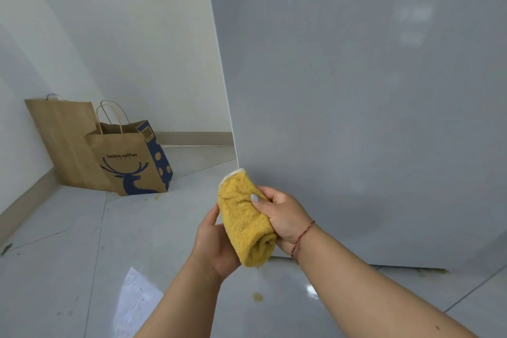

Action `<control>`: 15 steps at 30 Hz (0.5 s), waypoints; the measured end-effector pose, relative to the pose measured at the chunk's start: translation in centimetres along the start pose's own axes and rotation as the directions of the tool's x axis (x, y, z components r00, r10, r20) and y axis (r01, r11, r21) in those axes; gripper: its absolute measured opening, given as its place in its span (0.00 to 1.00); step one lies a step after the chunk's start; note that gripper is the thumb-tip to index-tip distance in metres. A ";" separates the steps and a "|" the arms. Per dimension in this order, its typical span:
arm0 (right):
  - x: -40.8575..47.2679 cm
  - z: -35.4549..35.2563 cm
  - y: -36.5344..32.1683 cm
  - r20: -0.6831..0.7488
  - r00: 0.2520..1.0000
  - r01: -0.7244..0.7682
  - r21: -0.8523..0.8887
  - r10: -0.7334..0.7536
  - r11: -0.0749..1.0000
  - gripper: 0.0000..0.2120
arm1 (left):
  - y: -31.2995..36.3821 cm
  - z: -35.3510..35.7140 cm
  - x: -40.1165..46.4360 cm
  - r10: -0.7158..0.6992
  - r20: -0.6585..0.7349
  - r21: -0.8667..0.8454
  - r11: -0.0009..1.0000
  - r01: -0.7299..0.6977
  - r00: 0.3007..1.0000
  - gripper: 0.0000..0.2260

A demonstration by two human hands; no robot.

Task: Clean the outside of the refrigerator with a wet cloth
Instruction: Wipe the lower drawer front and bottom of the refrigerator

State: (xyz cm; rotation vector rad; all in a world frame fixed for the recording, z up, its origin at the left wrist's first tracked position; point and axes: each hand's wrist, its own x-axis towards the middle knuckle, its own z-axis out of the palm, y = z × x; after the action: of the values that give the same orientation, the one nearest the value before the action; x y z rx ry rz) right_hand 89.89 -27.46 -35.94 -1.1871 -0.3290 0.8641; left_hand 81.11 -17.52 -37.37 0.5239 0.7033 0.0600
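The refrigerator point(370, 90) fills the right side of the head view as a tall, glossy grey panel reaching down to the floor. A folded yellow cloth point(244, 217) is held in front of its lower left corner. My right hand point(285, 217) grips the cloth from the right, thumb across its front. My left hand point(216, 244) holds the cloth from the left and below, fingers hidden behind it. The cloth's white-edged top corner sits by the refrigerator's bottom edge; whether it touches is unclear.
Two brown paper bags stand in the left corner against the white wall: a plain one point(60, 140) and a printed coffee bag point(129, 162) in front. The grey tiled floor point(137, 241) shows a small yellowish spot point(258, 296) and stains under the refrigerator's base.
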 end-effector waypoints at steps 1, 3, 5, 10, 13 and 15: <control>0.1 0.5 -0.6 -0.023 0.999 0.031 -0.093 -0.034 0.995 0.09 | 0.5 0.4 -0.3 0.012 0.049 -0.044 0.999 -0.010 0.999 0.29; 0.0 1.2 -1.9 -0.063 0.993 0.073 -0.311 -0.097 0.948 0.11 | 1.4 1.2 -1.0 0.043 0.103 -0.103 0.994 -0.033 0.994 0.29; -0.1 2.0 -3.5 -0.089 0.982 0.100 -0.497 -0.166 0.862 0.12 | 2.6 1.9 -1.8 0.065 0.119 -0.139 0.989 -0.048 0.991 0.27; -1.9 5.0 -8.6 -0.114 0.962 0.106 -0.682 -0.247 0.724 0.15 | 5.4 4.7 -6.3 0.095 0.086 -0.196 0.978 -0.077 0.992 0.22; -3.0 6.8 -11.6 -0.164 0.947 0.092 -0.685 -0.276 0.723 0.13 | 7.2 6.2 -9.3 0.106 0.053 -0.206 0.974 -0.093 0.993 0.22; -3.7 8.3 -13.7 -0.189 0.943 0.086 -0.657 -0.274 0.749 0.11 | 8.4 6.9 -11.4 0.113 0.044 -0.259 0.961 -0.098 0.993 0.24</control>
State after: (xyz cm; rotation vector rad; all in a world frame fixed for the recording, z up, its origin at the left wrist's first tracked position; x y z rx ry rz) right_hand 87.84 -26.19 -19.67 -1.8622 -0.5292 0.3951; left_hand 77.71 -15.85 -22.07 0.3127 0.5996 0.2323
